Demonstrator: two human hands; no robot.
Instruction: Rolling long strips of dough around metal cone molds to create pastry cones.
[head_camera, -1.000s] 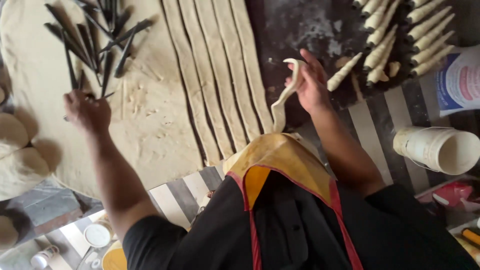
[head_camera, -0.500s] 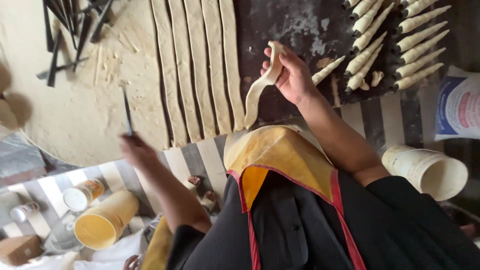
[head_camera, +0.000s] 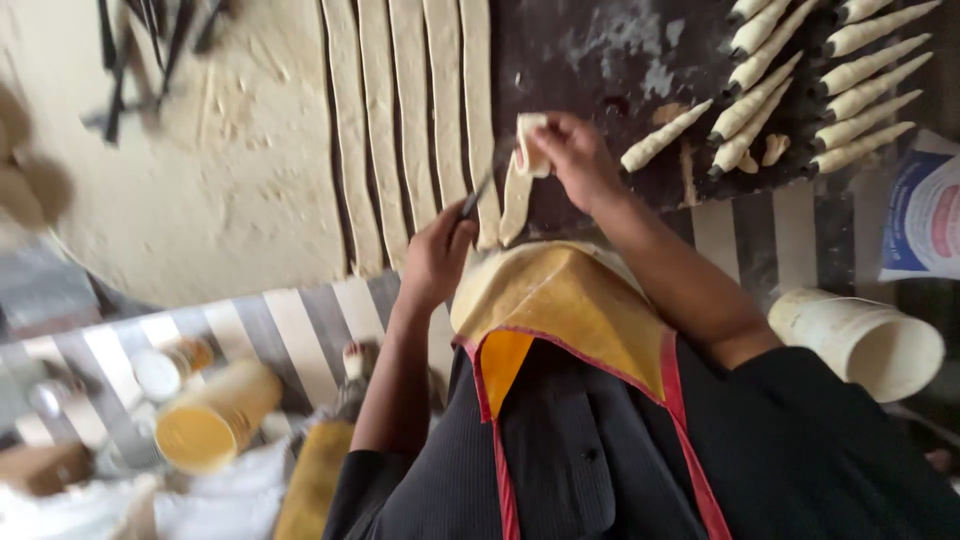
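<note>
My left hand (head_camera: 437, 252) grips a thin dark metal cone mould (head_camera: 480, 188), its tip pointing up toward a strip of raw dough (head_camera: 518, 195). My right hand (head_camera: 572, 158) pinches the top end of that strip, which hangs down toward my yellow apron (head_camera: 560, 300). Both hands meet just in front of me, over the near edge of the dark work board (head_camera: 600, 60). Several long cut dough strips (head_camera: 405, 110) lie side by side to the left of my hands.
Rows of dough-wrapped cones (head_camera: 810, 70) lie at the upper right. A pile of bare metal moulds (head_camera: 140, 50) rests on the rolled dough sheet (head_camera: 220, 170) at upper left. A white cup (head_camera: 860, 340) lies at right, a yellow cup (head_camera: 215, 425) at lower left on striped cloth.
My left hand has carried one metal mould from the left side over to the dough strip. My right hand has lowered the strip a little toward the mould.
</note>
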